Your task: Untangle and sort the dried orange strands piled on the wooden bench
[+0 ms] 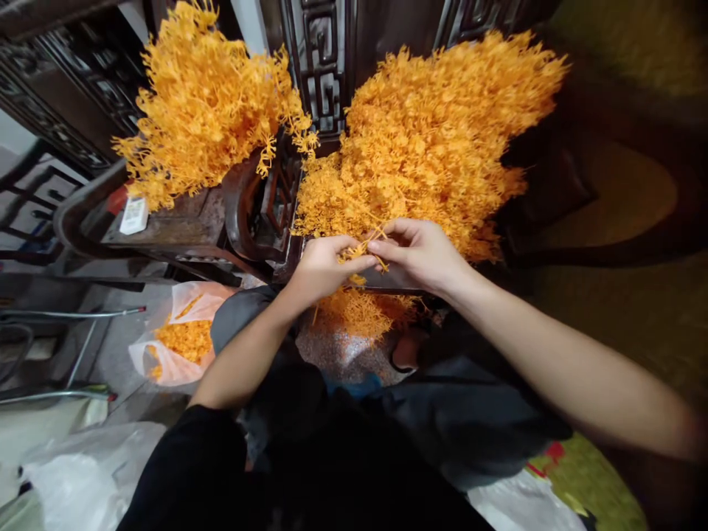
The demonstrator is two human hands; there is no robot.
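Both hands meet in front of a large heap of orange artificial flower sprigs (425,140) on a dark wooden seat. My left hand (326,269) is closed in a pinch around thin orange plastic sprigs (359,251). Against it, my right hand (417,251) has thumb and forefinger pressed together on the stem end of the same orange pieces. Just below the hands, more loose orange sprigs (357,311) lie low between the knees. How many pieces the fingers hold is hidden.
Another orange sprig pile (204,110) rests on a wooden side table (177,221), beside a white box (133,215). On the floor at left sits a plastic bag (182,369) holding orange pieces, near metal tubes (82,354). White plastic sacks (82,479) lie lower left.
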